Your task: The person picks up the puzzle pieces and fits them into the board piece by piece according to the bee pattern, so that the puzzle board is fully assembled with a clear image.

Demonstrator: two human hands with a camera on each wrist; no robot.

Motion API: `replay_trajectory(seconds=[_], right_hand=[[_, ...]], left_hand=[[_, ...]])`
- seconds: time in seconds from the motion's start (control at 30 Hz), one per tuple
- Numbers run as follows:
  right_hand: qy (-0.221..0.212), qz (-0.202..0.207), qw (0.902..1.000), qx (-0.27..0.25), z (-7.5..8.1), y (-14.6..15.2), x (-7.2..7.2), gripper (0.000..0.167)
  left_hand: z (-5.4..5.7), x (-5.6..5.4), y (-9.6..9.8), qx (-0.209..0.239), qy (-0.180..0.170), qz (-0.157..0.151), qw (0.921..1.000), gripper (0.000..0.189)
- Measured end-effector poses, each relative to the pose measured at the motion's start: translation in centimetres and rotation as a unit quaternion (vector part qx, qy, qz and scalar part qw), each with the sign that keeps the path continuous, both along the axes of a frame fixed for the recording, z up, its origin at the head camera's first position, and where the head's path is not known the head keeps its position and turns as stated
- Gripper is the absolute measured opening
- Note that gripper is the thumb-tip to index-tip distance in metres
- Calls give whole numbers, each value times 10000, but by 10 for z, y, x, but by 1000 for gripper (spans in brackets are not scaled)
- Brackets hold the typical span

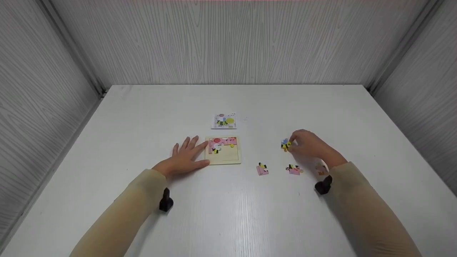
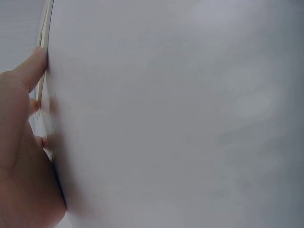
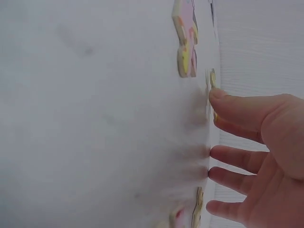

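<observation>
Toward the right edge of the surface (image 1: 221,214), just beyond three loose pieces (image 1: 294,171), the thumb and fingers of your right hand (image 1: 309,144) pinch the blue-and-striped piece (image 1: 285,145) by its right side; it shows no clear long axis, its blue part pointing to the far edge. Well left of it, your left hand (image 1: 186,159), fingers spread, touches the left edge of the tray (image 1: 229,156), with the picture card (image 1: 225,121) beyond.
</observation>
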State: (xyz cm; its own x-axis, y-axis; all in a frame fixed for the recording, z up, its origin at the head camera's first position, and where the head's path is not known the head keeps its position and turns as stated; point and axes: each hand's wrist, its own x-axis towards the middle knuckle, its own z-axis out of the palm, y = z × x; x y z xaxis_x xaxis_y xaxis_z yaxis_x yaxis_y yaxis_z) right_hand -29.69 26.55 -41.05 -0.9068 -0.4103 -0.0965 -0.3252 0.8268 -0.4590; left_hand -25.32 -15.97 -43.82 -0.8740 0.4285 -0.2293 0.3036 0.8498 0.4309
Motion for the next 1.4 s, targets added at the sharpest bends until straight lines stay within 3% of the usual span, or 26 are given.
replay_trajectory(seconds=[0.27, 0.6, 0.9, 1.4], right_hand=[[-148, -214, 9986, -457, 14, -10, 1, 31], [29, 37, 9982, -605, 17, -35, 5, 32], [137, 329, 9959, -830, 18, -58, 7, 29], [123, 565, 9959, -691, 19, -98, 7, 29]], left_hand=[[-1, 1, -2, -18, -18, 38, 10000, 78], [0, 2, -2, -84, 18, 24, 10000, 78], [4, 5, -1, 124, 57, -38, 9999, 76], [7, 6, 1, 28, 78, -71, 9999, 76]])
